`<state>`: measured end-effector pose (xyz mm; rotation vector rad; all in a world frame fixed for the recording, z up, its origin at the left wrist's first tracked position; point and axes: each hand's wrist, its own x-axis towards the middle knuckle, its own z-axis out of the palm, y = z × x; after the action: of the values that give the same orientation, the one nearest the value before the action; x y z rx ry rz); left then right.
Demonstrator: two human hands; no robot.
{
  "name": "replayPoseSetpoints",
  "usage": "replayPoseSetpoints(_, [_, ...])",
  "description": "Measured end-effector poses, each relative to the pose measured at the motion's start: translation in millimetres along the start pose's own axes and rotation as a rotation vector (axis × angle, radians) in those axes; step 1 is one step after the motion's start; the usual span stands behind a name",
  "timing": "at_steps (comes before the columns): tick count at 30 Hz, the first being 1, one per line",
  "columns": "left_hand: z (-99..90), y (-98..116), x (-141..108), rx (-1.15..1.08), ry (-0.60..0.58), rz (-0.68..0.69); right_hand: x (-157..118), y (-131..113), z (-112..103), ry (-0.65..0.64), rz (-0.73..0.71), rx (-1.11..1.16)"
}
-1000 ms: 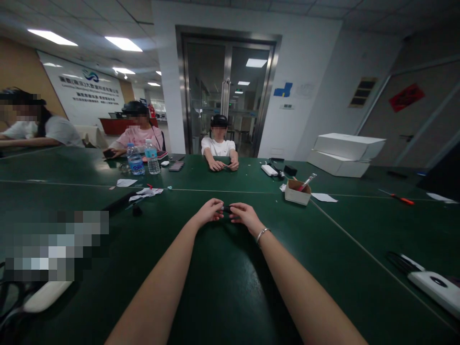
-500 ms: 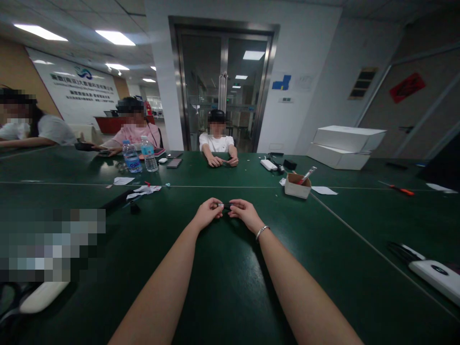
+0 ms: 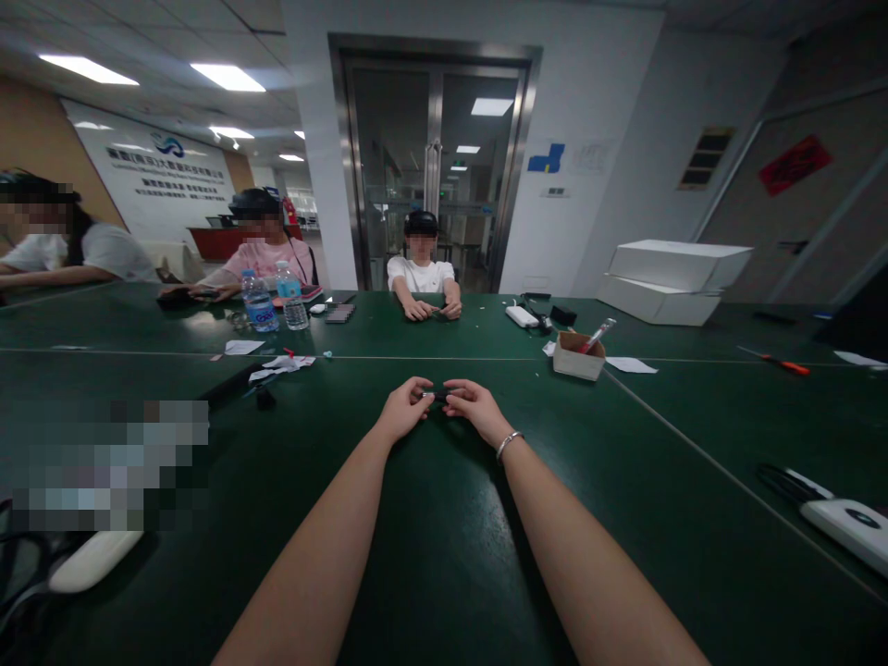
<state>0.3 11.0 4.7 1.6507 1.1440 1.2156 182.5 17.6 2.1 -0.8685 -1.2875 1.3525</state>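
Pinching a small dark object (image 3: 439,397) between them, the left hand (image 3: 404,410) and the right hand (image 3: 480,410) meet near the middle of the frame, above the green counter (image 3: 444,536). The object is short and slim, black along most of its visible length, with a pale, shiny bit at its left end by the left fingertips; it lies roughly level, and the fingers cover both ends, so its full shape and exact kind cannot be told. Each hand is nearly closed, thumb and fingers narrowed onto its own end. A silver bracelet (image 3: 509,446) circles the right wrist. Right of centre, an open cardboard box (image 3: 578,359) holds a slim item leaning out over its rim. Two clear bottles, the left one (image 3: 259,303) and the right one (image 3: 291,298), stand upright side by side at the left, beyond crumpled white paper (image 3: 283,366).
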Motion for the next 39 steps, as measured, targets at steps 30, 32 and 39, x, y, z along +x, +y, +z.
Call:
replayPoseSetpoints(30, [-18.5, -17.0, 21.6, 0.953, 0.038, -0.099, -0.5, -5.5, -5.1, 0.145, 0.049, 0.188])
replayPoseSetpoints(32, [-22.1, -18.9, 16.6, 0.946, 0.038, -0.096, 2.0, -4.4, -5.1, 0.143, 0.037, 0.172])
replayPoseSetpoints(39, [-16.8, -9.0, 7.2, 0.328, 0.006, 0.023, 5.9, 3.5, -2.2, 0.061, -0.043, -0.072])
